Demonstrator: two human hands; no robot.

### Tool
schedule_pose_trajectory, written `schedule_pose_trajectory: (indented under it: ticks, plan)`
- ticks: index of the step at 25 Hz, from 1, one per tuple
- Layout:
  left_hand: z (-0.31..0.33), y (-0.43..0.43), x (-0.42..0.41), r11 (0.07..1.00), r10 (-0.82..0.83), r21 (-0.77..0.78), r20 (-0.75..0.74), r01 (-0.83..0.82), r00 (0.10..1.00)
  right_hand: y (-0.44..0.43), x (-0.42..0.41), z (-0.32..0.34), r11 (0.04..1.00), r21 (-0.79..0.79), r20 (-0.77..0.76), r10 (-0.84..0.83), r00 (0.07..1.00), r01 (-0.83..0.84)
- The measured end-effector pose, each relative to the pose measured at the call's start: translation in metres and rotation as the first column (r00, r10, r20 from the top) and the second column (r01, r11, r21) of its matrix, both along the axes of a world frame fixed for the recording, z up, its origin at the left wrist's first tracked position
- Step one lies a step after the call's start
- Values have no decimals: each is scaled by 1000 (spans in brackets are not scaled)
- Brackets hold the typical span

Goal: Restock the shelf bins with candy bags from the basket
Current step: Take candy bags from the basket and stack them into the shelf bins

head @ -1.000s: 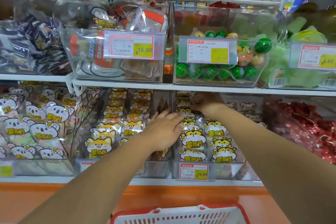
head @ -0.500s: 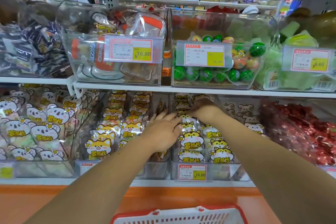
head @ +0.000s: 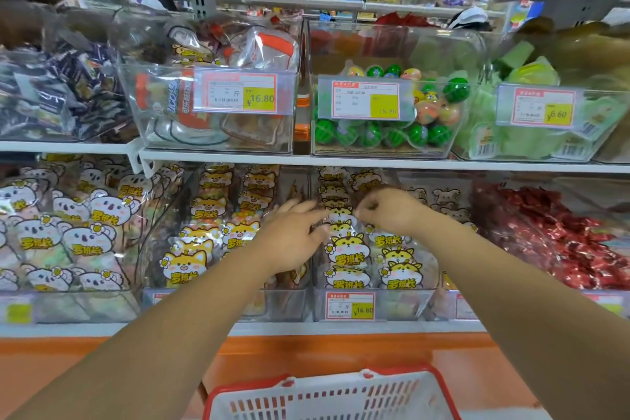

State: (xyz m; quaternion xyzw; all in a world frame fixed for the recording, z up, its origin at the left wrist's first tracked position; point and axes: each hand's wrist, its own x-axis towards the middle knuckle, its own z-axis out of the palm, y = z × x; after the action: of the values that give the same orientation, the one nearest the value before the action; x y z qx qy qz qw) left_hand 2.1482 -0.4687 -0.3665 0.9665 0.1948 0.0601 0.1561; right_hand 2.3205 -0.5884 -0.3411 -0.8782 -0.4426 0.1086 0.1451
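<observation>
On the lower shelf stands a clear bin [head: 395, 307] packed with upright candy bags [head: 347, 257] printed with a yellow hamster. My left hand [head: 293, 239] lies flat with straight fingers against the left row of these bags, at the divider. My right hand [head: 388, 211] is farther back in the same bin, fingers curled down and pinching the top of a candy bag. The red-rimmed white basket [head: 327, 395] sits below my arms at the bottom edge; its inside is hidden.
Left of the bin are bins of fox bags [head: 191, 259] and koala bags [head: 68, 232]; red wrapped candies [head: 562, 242] lie to the right. The upper shelf edge [head: 341, 162] hangs just above my hands, carrying bins of green balls [head: 392, 136] and other snacks.
My right hand has drawn back out from deep in the bin toward the front rows. My left hand has stayed against the bags, shifting slightly.
</observation>
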Motion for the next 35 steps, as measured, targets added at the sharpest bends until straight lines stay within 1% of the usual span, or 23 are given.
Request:
schedule_pose_trajectory:
  ticks: [2, 4, 7, 9, 12, 14, 17, 18, 19, 20, 22, 23, 25, 27, 28, 29, 32, 34, 35]
  plan:
    - [-6, -7, -4, 1000, -22, -9, 41, 23, 999, 2, -3, -5, 1000, -15, 2, -16, 1000, 16]
    - [-14, -11, -1, 999, -19, -49, 71, 23, 997, 5, -3, -11, 997, 46, -9, -63, 998, 63]
    - [-18, -12, 6, 996, 60, -72, 163, -49, 985, 3, -5, -20, 979, 149, -34, -134, 990, 137]
    - [-18, -10, 9, 996, 77, -54, 217, -67, 973, -2, -9, -19, 966, 224, -47, -123, 991, 130]
    - [-18, -9, 7, 997, 71, -22, 240, -68, 968, -19, -15, -7, 945, 312, -36, -90, 995, 97]
    - [-17, -9, 5, 997, 80, -26, 250, -76, 965, -33, -19, -5, 960, 271, 11, -76, 997, 71]
    - [-17, -20, 0, 998, 60, -34, 230, -54, 971, -48, -35, -18, 997, 37, 161, -68, 985, 63]
    - [-18, -25, -2, 999, 47, -6, 193, -46, 980, -48, -39, -25, 998, 1, 199, -55, 979, 56]
    - [-19, -29, -4, 998, 40, 33, 159, -45, 987, -48, -43, -30, 999, 15, 209, -40, 977, 38]
    - [-20, -32, -7, 997, 44, 50, 146, -52, 988, -51, -43, -33, 995, 95, 193, -40, 980, 22]
    - [-16, -34, -11, 999, 51, 1, 207, -52, 977, -63, -35, -29, 959, 280, 137, -84, 987, 43]
    - [-13, -35, -12, 999, 33, -28, 251, -27, 967, -71, -28, -25, 955, 289, 155, -114, 981, 66]
    - [-5, -41, -13, 998, -57, -12, 270, 62, 961, -86, -16, -19, 982, 155, 228, -143, 963, 109]
    - [-5, -49, -10, 994, -113, 29, 195, 109, 974, -93, -15, -19, 992, -1, 253, -121, 960, 126]
    - [-8, -51, -7, 994, -105, 36, 165, 101, 981, -93, -16, -19, 990, -45, 240, -119, 964, 134]
    - [-9, -51, -4, 996, -86, 27, 162, 83, 983, -91, -17, -20, 987, -68, 222, -127, 967, 145]
    - [-13, -50, 4, 999, -54, 6, 181, 54, 982, -83, -12, -16, 975, -68, 157, -201, 967, 213]
    - [-18, -50, 5, 996, -84, 29, 136, 81, 987, -78, -7, -18, 970, -67, 156, -221, 963, 233]
    - [-20, -51, 5, 995, -97, 42, 114, 93, 989, -76, -4, -22, 972, -37, 160, -226, 961, 234]
